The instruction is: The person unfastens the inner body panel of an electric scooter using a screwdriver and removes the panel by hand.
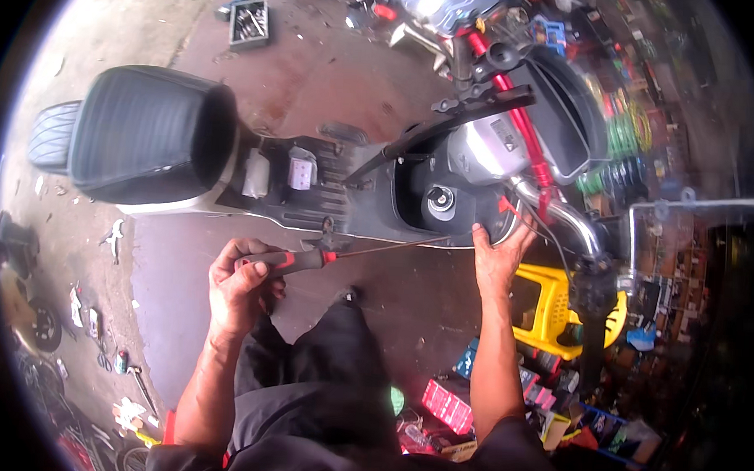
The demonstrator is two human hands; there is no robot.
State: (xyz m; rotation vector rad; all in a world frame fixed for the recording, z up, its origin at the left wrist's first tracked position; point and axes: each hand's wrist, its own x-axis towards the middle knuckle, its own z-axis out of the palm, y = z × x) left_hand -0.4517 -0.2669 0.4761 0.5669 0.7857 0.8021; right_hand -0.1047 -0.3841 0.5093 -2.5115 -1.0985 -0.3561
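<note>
Fingers of the left hand [239,282] curl round a red-and-grey screwdriver [287,262], tip by the scooter's [365,208] near edge; the right hand [502,254] spreads against its front end, thumb apart. Nearby, a packet [301,173] lies on the footboard [321,203].

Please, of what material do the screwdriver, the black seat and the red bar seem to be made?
Screwdriver: matte grey handle, probably plastic or rubber; thin straight shaft, likely metal. Black seat: perhaps vinyl, softly shiny and ribbed. Red bar: probably metal, its glossy coating showing highlights.
</note>
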